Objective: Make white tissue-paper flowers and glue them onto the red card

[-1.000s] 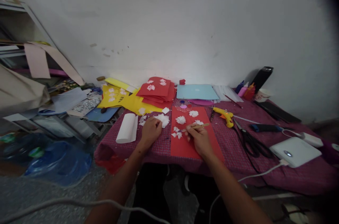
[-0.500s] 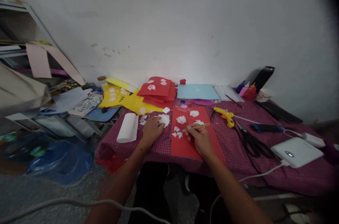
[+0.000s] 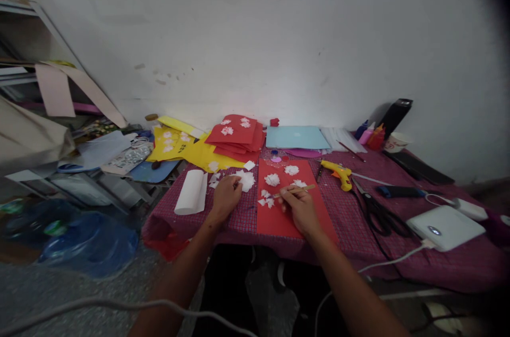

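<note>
My right hand grips a thin wooden stick, slanted with its purplish tip down at a few white paper petals on the red sheet. Rounded white paper blossoms, such as the ruffled flower, sit higher on the same sheet. To the left, my left hand rests with fingers curled together at the edge of a pile of white paper pieces. Whatever is between those fingertips is too small to make out.
A white paper roll lies left. Behind are stacked red cards, yellow sheets and a light-blue laptop. A yellow glue gun, black scissors and a corded white power bank lie right.
My left hand has drawn slightly back to the left, its fingers more curled beside the white pile. My right hand and the stick stay nearly in place.
</note>
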The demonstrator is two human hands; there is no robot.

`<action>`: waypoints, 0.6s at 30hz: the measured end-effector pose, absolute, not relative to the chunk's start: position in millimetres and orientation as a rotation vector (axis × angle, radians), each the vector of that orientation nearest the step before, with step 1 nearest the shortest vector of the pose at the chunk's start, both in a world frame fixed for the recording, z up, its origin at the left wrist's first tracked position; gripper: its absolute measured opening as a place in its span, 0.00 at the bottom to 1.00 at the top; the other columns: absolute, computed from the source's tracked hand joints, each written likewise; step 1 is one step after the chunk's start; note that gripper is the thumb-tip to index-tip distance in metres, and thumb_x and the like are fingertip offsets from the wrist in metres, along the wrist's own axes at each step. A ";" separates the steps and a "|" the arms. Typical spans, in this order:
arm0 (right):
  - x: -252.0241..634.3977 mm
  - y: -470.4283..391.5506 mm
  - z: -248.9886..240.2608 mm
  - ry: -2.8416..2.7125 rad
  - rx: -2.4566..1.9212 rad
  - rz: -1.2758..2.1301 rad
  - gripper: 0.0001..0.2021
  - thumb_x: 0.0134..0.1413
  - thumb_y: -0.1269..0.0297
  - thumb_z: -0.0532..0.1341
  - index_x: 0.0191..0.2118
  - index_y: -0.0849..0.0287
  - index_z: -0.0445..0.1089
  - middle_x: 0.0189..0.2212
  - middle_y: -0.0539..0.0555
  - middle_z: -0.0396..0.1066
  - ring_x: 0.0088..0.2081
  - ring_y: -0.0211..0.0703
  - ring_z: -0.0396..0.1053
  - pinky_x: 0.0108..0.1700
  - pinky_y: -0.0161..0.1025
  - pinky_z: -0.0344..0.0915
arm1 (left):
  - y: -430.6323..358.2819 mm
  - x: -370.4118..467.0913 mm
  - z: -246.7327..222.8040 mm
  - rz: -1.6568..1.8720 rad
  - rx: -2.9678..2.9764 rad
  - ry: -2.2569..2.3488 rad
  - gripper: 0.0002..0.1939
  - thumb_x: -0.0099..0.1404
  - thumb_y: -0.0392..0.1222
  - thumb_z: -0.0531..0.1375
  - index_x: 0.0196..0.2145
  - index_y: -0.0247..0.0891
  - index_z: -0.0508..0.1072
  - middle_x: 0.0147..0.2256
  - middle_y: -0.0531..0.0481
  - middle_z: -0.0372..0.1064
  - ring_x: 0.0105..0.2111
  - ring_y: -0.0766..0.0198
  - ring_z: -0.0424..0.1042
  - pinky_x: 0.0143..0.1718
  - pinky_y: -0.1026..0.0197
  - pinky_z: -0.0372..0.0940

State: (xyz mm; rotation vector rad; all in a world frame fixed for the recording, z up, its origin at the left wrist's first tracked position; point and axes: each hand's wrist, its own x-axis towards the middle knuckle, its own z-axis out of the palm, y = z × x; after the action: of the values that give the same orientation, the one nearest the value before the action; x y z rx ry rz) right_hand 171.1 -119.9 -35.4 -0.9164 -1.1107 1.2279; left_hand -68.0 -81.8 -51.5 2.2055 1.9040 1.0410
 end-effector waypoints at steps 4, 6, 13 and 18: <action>171.2 -119.5 -37.0 -1.109 -0.916 1.229 0.11 0.52 0.57 0.68 0.27 0.58 0.72 0.21 0.50 0.71 0.20 0.36 0.63 0.23 0.36 0.58 | -82.1 -67.2 -51.1 1.042 2.131 1.924 0.10 0.63 0.38 0.59 0.42 0.39 0.75 0.40 0.46 0.76 0.43 0.56 0.73 0.48 0.54 0.65; 170.9 -120.0 -36.0 -1.108 -0.921 1.231 0.11 0.52 0.57 0.68 0.27 0.58 0.72 0.22 0.51 0.72 0.20 0.36 0.63 0.23 0.35 0.58 | -82.5 -66.6 -50.8 1.039 2.126 1.926 0.12 0.62 0.40 0.61 0.43 0.39 0.75 0.39 0.46 0.76 0.42 0.56 0.73 0.47 0.54 0.65; 170.6 -121.5 -31.7 -1.123 -0.938 1.220 0.12 0.51 0.55 0.68 0.26 0.58 0.71 0.21 0.51 0.71 0.20 0.36 0.63 0.24 0.35 0.59 | -83.1 -66.9 -51.9 1.056 2.137 1.906 0.20 0.59 0.43 0.63 0.50 0.39 0.73 0.41 0.45 0.74 0.44 0.53 0.73 0.48 0.52 0.66; 170.7 -120.3 -33.2 -1.118 -0.937 1.214 0.12 0.51 0.55 0.68 0.26 0.58 0.72 0.21 0.51 0.71 0.19 0.36 0.63 0.23 0.35 0.58 | -84.1 -67.2 -52.7 1.045 2.209 1.885 0.24 0.58 0.36 0.60 0.54 0.36 0.70 0.43 0.43 0.74 0.45 0.52 0.72 0.51 0.51 0.66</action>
State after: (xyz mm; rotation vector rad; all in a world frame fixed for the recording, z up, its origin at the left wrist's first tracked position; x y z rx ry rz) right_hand 170.7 -120.3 -33.2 -0.9368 -1.1182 1.2145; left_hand -67.2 -84.1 -52.7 2.2091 1.8847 1.0446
